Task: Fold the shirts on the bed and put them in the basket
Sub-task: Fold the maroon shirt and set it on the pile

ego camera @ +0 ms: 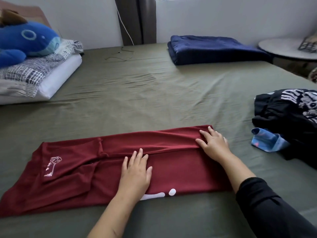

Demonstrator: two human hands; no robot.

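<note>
**Both palms flat on a half-folded maroon shirt**

Nearest the camera, a strip of bare olive bed sheet (171,93) runs between the person and the maroon shirt (77,169), which lies across the bed as a long band with its near and far edges turned in. The left hand (135,172) rests flat on the middle of it, fingers straight and slightly spread, their tips at the lengthwise fold. The right hand (213,144) lies flat on the shirt's right end, fingers straight over the far folded edge; its arm wears a black sleeve (274,208).

The shirt carries a small pale line drawing at its left end and a white print at its near edge, mostly hidden; no writing can be read.

To the right a heap of black clothes (288,117) with a white graphic sits at the bed's edge. Beyond the shirt the sheet stretches open. Farther off lie a folded navy blanket (214,48), pillows (34,78) and a blue plush toy (25,40).
</note>
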